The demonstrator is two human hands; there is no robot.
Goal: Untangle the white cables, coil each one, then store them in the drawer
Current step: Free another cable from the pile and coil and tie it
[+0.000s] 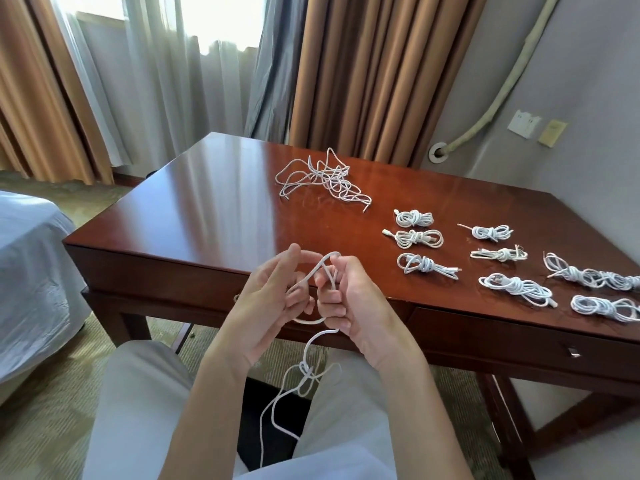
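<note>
Two hands, left hand [266, 303] and right hand [349, 299], pinch one white cable [313, 275] mid-coiling; its hanging knot [306, 370] probably needs loosening next.

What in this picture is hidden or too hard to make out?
Head view, the only one:
- Inside of the drawer: its front is shut.
- Cable in the left hand and right hand: the fingers hide how it wraps.
- That cable's lower end: cut off by the bottom edge.
- Coiled bundles at the right: cut off by the frame edge.
- Tangled pile: the number of cables cannot be counted.
</note>
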